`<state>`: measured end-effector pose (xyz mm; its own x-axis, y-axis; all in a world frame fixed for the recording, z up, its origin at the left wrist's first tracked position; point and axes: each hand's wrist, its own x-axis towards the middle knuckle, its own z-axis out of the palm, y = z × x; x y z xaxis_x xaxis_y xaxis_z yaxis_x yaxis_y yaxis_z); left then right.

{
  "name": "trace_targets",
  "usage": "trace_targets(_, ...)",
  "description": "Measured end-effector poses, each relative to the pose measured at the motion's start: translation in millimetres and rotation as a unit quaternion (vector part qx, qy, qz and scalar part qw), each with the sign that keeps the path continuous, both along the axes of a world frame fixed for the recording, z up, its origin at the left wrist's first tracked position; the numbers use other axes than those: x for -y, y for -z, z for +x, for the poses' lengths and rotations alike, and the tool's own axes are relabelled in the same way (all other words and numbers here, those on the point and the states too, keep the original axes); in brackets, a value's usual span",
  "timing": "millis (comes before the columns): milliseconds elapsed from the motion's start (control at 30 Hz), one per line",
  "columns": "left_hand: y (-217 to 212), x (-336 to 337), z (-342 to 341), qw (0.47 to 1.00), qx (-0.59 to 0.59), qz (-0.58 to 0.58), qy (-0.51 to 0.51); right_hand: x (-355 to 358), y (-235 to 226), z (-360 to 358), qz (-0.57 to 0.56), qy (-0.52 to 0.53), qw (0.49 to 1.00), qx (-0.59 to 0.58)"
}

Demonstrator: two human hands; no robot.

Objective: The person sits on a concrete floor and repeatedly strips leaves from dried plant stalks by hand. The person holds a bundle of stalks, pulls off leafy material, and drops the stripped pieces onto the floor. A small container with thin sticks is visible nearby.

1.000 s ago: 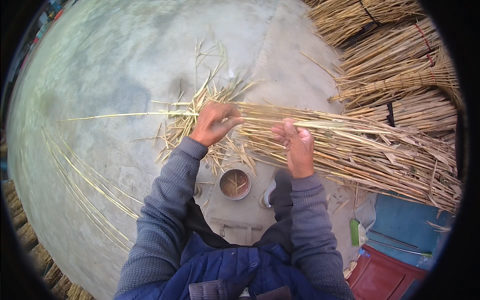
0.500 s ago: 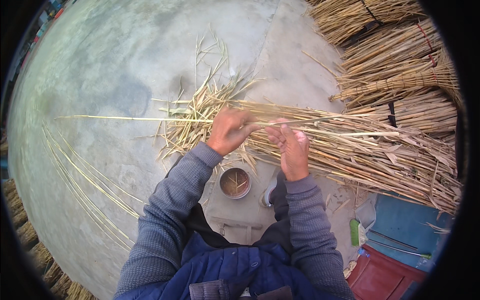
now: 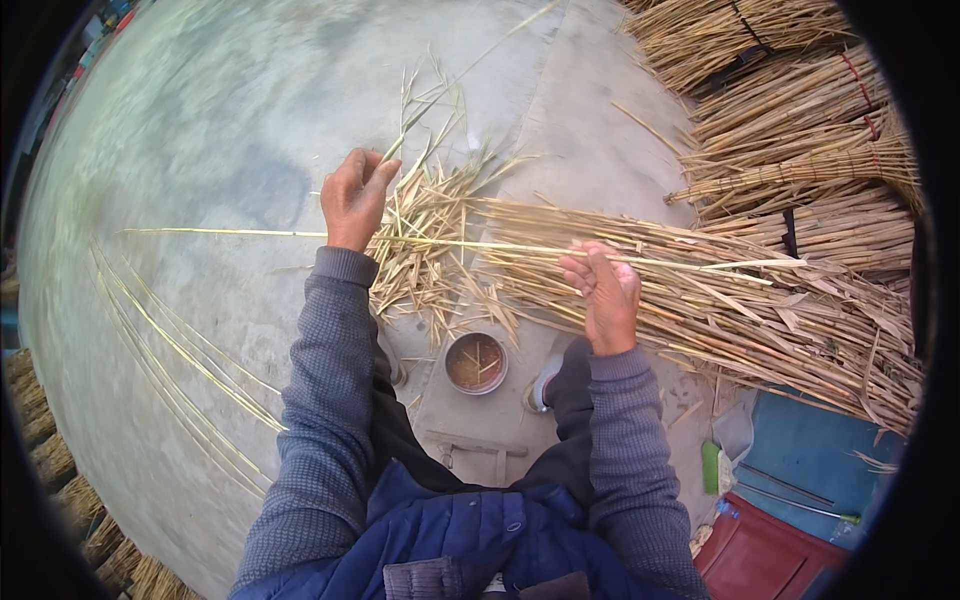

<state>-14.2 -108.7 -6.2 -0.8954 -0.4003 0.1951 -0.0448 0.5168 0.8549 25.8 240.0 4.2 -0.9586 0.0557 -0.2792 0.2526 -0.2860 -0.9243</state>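
Place: stalk-working yard or workshop | bare concrete floor point(image 3: 220, 110), upper left and centre | tied stalk bundles point(image 3: 790, 105), upper right | loose stalk heap point(image 3: 720, 315), right | leaf scraps point(image 3: 425, 215), centre | dim lower-left rim: apparently more bundles point(image 3: 58, 465)

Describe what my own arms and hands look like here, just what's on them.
Your left hand and right hand are bare, with no gloves to be seen. Long grey-blue sleeves with a fine, waffle-like knit texture cover both forearms, ending in close-fitting cuffs at the wrists.
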Motion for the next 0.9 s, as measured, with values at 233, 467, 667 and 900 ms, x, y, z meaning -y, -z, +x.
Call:
trace_targets(233,-6.5,-85.6,9.4,0.941,-0.165,-0.11,0.275,23.9,-2.1,0.0,0.033,-0.027,0.998,-0.036)
trace_targets(467,-0.9,-80.3,8.6,0.938,-0.076,0.015,0.337,13.2,-14.4,0.2,0.028,-0.056,0.994,-0.085)
trace_targets(667,-14.4,-48.9,15.9,0.911,0.229,0.141,0.313,7.2,-16.7,-1.3,-0.027,-0.054,0.992,-0.114)
trace_targets(900,-13.6,-104.2,28.9,0.947,-0.076,-0.016,0.313,16.2,-16.3,1.1,-0.022,-0.046,0.99,-0.134)
